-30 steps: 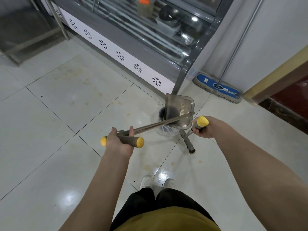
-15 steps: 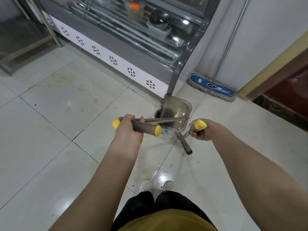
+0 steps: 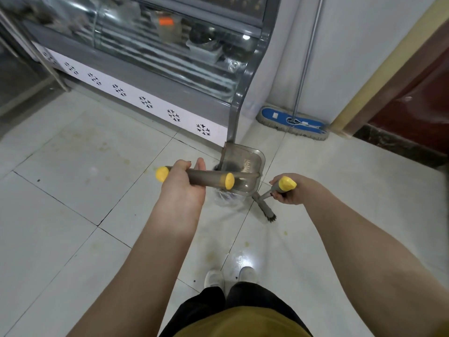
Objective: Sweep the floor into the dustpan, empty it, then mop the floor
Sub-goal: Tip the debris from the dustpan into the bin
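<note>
The dustpan (image 3: 245,164) is translucent grey-brown, raised and tipped above a small bin (image 3: 224,199) lined with clear plastic. Its crossbar grip has yellow end caps and is held in the left hand (image 3: 183,188). The broom (image 3: 266,210), grey with a yellow cap, is gripped by the right hand (image 3: 295,190), bristles low near the floor (image 3: 73,215), which is glossy white tile with yellowish stains. The mop (image 3: 291,122) stands apart, blue flat head down, pole leaning on the wall (image 3: 364,57).

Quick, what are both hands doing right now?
Left hand: closed, holding the dustpan handle.
Right hand: closed, holding the broom handle.
</note>
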